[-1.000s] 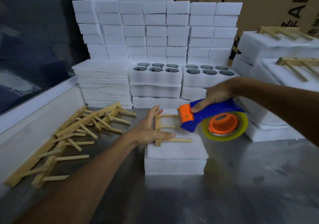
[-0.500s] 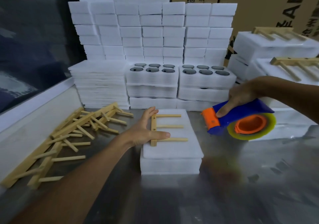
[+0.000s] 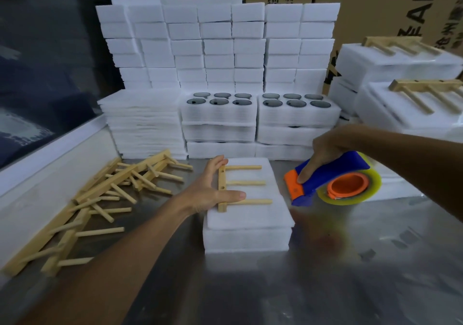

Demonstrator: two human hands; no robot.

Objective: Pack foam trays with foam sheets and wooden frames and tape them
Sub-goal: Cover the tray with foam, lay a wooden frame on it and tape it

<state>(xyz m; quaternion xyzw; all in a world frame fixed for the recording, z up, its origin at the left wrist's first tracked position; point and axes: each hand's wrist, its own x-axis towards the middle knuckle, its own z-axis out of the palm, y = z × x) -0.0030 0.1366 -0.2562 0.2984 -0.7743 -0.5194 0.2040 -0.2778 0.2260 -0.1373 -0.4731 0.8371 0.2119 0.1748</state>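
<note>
Dispenser [image 3: 333, 178] swung right, off frame-topped foam tray [image 3: 246, 239].

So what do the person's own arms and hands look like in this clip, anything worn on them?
Both are bare. The left hand and its forearm show no glove, sleeve, watch or ring. The right hand and forearm are likewise uncovered, with no wristband or jewellery in view. No sleeve edge enters the frame on either side.
</note>
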